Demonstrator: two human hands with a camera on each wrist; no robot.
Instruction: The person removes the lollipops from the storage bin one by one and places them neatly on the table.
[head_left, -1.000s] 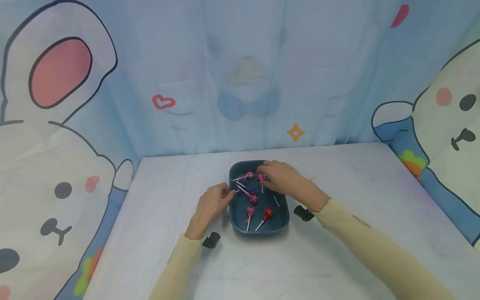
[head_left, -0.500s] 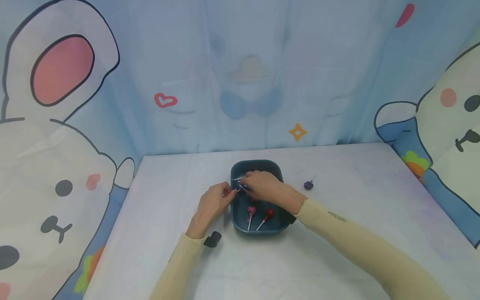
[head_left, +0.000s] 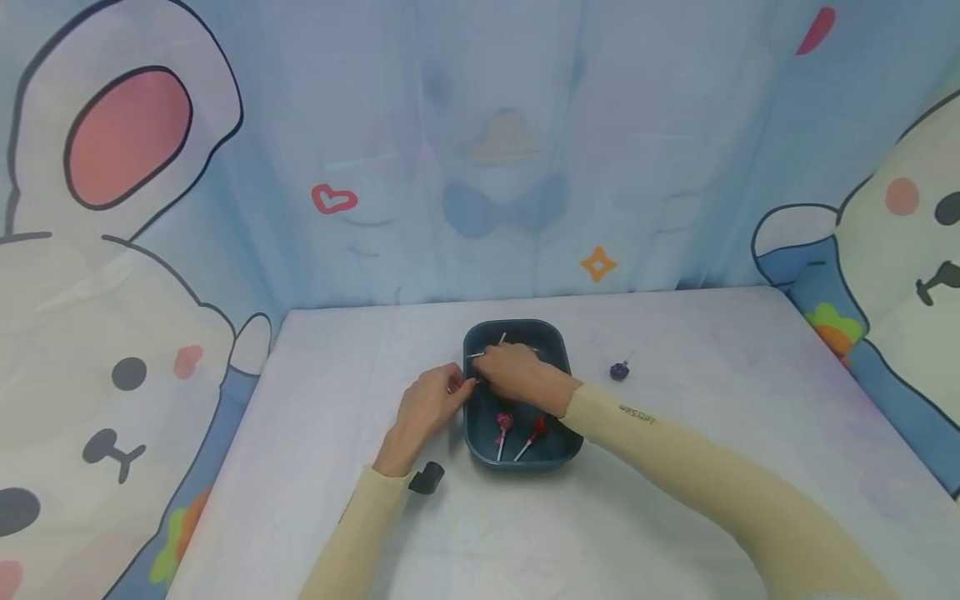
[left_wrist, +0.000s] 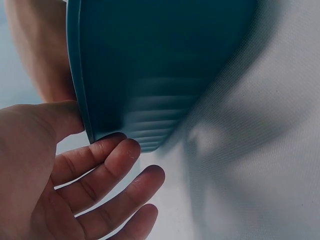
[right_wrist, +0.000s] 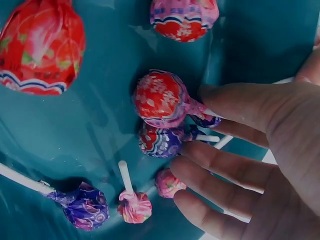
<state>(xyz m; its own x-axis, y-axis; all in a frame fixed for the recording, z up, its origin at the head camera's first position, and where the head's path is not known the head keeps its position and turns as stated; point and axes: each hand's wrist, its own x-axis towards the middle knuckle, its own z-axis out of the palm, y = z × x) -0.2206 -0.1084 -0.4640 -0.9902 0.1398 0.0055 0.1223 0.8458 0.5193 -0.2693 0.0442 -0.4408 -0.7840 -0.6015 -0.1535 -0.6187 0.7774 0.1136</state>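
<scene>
one red-and-pink lollipop [right_wrist: 159, 97], round and glossy, with pale marks printed on its wrapper, is inside the blue-green box [head_left: 480, 427]. its white stick is pinched between the thumb and forefinger of the right hand [head_left: 517, 372], whose other fingers are bent and slightly spread. right beside it in the right wrist view sits a purple-and-red lollipop [right_wrist: 159, 141]. a bright red lollipop [right_wrist: 42, 50] there shows green flecks and a wavy dark-and-white band, and a small pink lollipop [right_wrist: 135, 206] has its wrapper gathered at the stick. outside the box, to its right, a dark purple lollipop [head_left: 618, 371] lies on the pale table [head_left: 525, 542]. the left hand [head_left: 427, 408] pinches the box's left rim between thumb and forefinger, its remaining fingers loosely bent and a little apart.
</scene>
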